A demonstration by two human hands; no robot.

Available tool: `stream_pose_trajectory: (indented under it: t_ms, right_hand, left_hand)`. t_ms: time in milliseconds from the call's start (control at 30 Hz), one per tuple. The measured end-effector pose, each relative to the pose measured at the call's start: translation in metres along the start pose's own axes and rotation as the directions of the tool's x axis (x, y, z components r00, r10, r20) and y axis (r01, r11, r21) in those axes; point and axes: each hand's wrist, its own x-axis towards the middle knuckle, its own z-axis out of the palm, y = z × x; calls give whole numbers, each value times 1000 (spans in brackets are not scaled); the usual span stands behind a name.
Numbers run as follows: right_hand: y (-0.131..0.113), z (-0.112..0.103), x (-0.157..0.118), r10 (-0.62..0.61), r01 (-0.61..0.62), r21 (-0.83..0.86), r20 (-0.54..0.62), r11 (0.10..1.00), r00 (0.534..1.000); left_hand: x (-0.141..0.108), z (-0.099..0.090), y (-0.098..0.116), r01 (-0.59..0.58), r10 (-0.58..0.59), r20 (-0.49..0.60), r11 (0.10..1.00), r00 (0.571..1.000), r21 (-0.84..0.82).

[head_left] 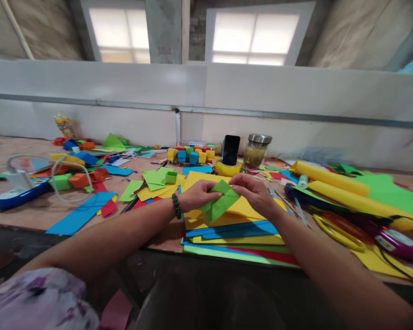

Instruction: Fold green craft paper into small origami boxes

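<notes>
A green piece of folded paper is held up between my two hands, with crease lines across it. My left hand grips its left side, thumb lying over the front. At the upper right corner, my right hand pinches the paper between thumb and fingers. Below them lies a stack of coloured sheets in yellow, blue, green and red. Left of the stack rest loose green paper squares and a small green paper box.
A phone stands on a yellow roll beside a lidded glass jar. Yellow paper rolls, yellow scissors and a purple device lie right. A blue power strip with a white cable sits left.
</notes>
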Motion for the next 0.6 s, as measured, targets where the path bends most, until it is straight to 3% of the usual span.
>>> stream_pose_trajectory:
  t_ms: [200, 433, 600]
  right_hand:
    - [14, 12, -1, 47, -46, -36, 16, 998, 999]
    - [31, 16, 3, 76, -77, -19, -42, 997, 996]
    - [35, 15, 4, 111, -110, 17, -78, 994, 991]
  left_hand:
    - [5, 1, -8, -98, 143, -155, 958, 977, 268]
    - [8, 8, -21, -141, 230, -169, 896, 958, 421]
    - [17, 11, -14, -114, 253, -175, 818, 951, 565]
